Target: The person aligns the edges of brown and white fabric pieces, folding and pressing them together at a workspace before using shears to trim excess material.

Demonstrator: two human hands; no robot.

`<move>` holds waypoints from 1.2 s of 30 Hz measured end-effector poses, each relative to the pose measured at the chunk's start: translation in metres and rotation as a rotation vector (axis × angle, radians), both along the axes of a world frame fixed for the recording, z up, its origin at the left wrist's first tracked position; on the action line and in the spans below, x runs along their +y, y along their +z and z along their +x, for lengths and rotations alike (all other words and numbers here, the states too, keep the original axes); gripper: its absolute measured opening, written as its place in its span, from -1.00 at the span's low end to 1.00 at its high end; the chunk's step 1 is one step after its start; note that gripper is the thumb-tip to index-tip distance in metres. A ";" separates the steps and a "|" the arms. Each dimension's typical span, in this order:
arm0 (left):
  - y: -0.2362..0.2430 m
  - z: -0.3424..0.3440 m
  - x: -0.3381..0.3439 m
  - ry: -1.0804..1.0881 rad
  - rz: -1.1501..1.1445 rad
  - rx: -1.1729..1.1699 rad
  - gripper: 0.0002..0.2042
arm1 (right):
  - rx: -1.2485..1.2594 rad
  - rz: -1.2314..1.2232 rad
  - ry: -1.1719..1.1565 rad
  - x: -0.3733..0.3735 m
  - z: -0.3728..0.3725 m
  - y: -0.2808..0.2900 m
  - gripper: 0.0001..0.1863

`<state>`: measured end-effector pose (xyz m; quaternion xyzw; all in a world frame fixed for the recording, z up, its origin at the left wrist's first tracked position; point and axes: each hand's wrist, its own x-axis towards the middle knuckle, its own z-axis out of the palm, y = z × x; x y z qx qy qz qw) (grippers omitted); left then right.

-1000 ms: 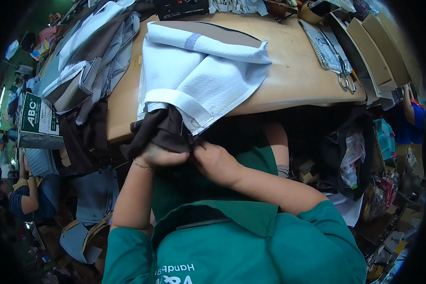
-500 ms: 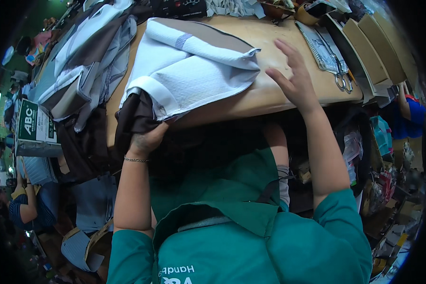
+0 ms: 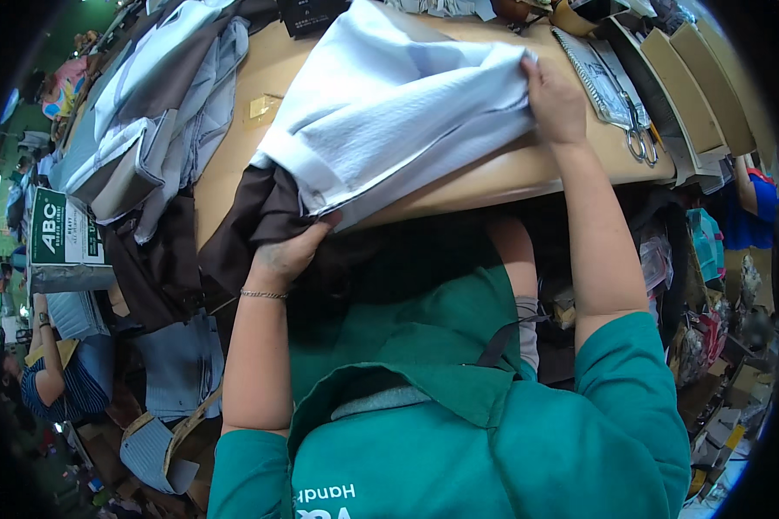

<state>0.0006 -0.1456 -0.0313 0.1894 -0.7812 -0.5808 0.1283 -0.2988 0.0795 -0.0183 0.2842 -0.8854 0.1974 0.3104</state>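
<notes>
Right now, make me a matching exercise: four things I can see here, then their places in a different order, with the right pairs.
1. left hand
2. right hand
3. scissors
4. green and white box

A. lying on the table's right side
B. left of the table
C. by the dark brown fabric
D. at the white fabric's right end

Pairs: 1-C, 2-D, 3-A, 4-B
</notes>
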 end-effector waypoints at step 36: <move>-0.006 -0.044 -0.006 0.154 -0.265 0.000 -0.64 | -0.105 -0.026 0.890 -0.049 0.171 -0.036 -0.66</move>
